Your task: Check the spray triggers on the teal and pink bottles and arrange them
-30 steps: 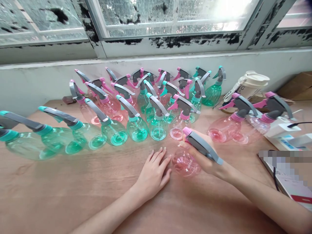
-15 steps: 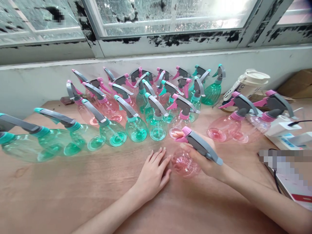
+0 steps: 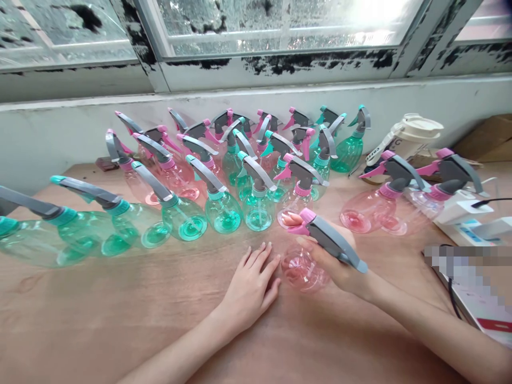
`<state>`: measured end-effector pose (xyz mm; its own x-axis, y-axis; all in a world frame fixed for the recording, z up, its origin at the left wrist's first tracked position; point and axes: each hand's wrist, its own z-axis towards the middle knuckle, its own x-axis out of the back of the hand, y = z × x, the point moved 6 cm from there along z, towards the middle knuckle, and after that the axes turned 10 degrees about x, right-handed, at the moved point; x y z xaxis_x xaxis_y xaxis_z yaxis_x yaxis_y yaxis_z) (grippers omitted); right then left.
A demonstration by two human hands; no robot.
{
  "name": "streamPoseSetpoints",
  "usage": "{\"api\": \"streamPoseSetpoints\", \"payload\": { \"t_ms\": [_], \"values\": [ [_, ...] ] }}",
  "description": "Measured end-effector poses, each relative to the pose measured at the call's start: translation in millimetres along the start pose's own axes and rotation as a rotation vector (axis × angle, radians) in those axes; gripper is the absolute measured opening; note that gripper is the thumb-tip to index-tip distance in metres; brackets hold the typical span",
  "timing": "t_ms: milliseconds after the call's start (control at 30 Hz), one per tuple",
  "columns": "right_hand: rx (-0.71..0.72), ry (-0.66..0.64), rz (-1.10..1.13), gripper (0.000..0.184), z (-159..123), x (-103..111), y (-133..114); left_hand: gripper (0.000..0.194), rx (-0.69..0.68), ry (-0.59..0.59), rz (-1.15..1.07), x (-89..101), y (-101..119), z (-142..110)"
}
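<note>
Bottle [image 3: 306, 274] near right of centre, your right hand [image 3: 344, 276] wrapped below its trigger head [image 3: 330, 237], likely for steadiness! Your left hand [image 3: 248, 290] rests beside it, fingers slightly spread, perhaps bracing on the table [image 3: 120, 314].

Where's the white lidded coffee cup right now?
Head view, right side: the white lidded coffee cup stands near the wall, just behind two pink spray bottles.
</note>
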<state>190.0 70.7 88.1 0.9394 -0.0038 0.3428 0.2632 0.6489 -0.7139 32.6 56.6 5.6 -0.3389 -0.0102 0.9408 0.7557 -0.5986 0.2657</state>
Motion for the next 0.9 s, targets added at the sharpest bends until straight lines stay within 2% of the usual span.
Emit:
{"api": "streamPoseSetpoints", "payload": {
  "t_ms": [233,400,633,767,900],
  "values": [
    [0.021,-0.019,0.039,0.018,0,0,0,0.038,-0.004,-0.002,-0.007,-0.1,0,0],
    [0.058,-0.060,0.002,0.001,5,0,-3,0.036,0.006,-0.010,-0.019,-0.2,1,0],
    [0.067,-0.043,-0.037,0.018,9,1,-6,0.038,0.007,-0.019,-0.021,0.1,1,1],
    [0.083,-0.031,-0.006,0.005,4,1,-1,0.038,0.005,-0.014,-0.016,-0.4,1,1],
    [0.057,-0.012,0.030,0.023,-2,1,4,0.037,0.003,-0.009,-0.018,-0.8,1,0]
  ]
}}
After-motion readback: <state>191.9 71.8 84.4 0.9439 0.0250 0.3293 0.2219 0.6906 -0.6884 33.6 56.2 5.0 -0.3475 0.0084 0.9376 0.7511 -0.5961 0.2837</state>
